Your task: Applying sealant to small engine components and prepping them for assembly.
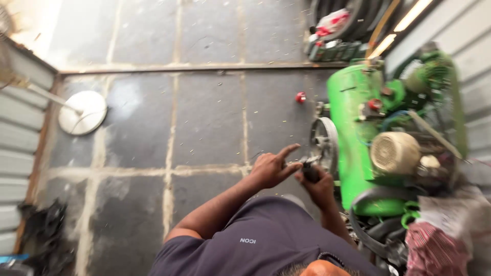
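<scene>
Beside green compressor (358, 138): right hand (318, 188) grip pinching small dark tool (310, 169); left hand (272, 167) fingers spread.

Bright daylight washes out the upper left of the picture. The whole picture is blurry, most at the right edge. Two glowing strip lights (404, 23) shine upper right.

White-and-red packet (331, 23) above a row of small green boxes (337, 51), top right by the wall.
</scene>
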